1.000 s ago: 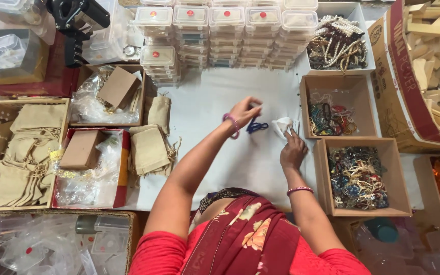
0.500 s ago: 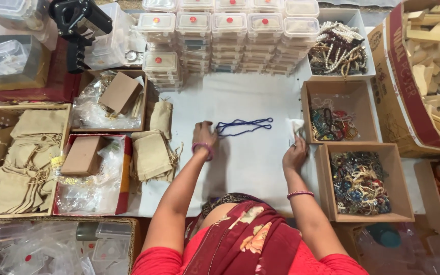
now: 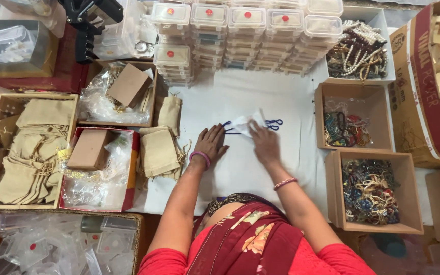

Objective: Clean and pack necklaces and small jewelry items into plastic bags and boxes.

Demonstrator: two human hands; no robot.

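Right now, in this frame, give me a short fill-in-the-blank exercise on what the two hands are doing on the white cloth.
1. The left hand lies flat on the ____ table covering.
2. The right hand presses a crumpled white piece of ____.
3. Under it lies a thin beaded string coloured ____.
4. The tan drawstring pouches lie on the person's ____ side.

Missing words: white; paper; blue; left
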